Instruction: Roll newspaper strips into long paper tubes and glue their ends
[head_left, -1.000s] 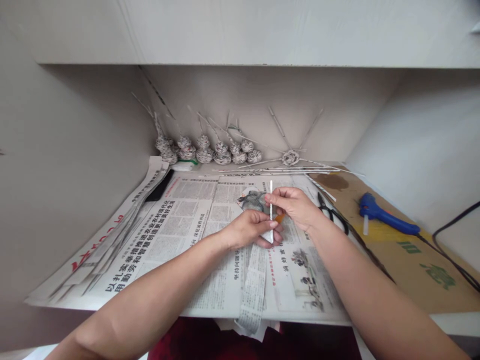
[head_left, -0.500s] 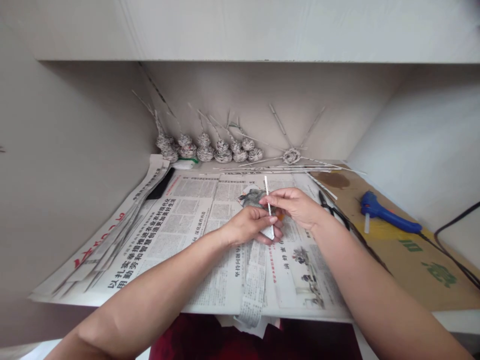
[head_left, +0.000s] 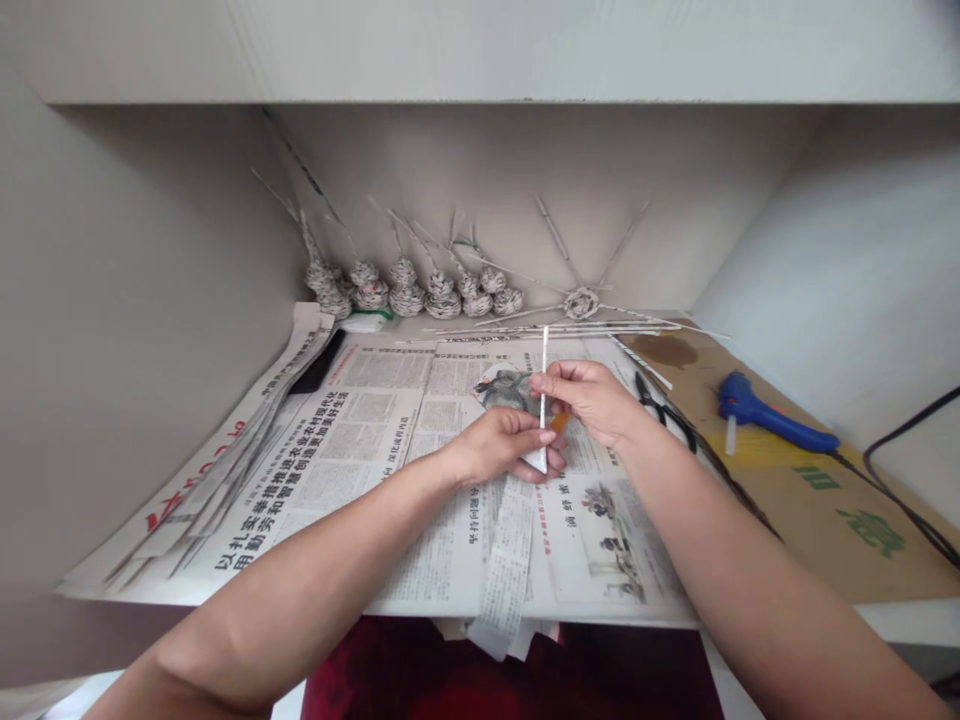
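A thin rolled newspaper tube [head_left: 544, 350] stands nearly upright between my two hands, above the newspaper-covered table. My left hand [head_left: 517, 440] pinches it low down, near the point where the flat newspaper strip [head_left: 501, 585] leads off toward the table's front edge. Higher up, the thumb and fingers of my right hand [head_left: 581, 393] are closed on the same tube. A small orange-yellow patch shows between the hands; what it is I cannot make out.
Several woven paper gourds [head_left: 442, 298] line the back wall, beside a woven piece with spread spokes [head_left: 581, 302]. Loose paper tubes [head_left: 525, 332] lie before them. Scissors [head_left: 660, 405] and a blue glue gun [head_left: 772, 415] rest at right. Newspaper strips [head_left: 217, 470] and a black flat object [head_left: 319, 365] are left.
The paper tube now stands straighter, its top a little higher and further right. My right hand has moved slightly up; both hands keep hold. The whole view has shifted slightly.
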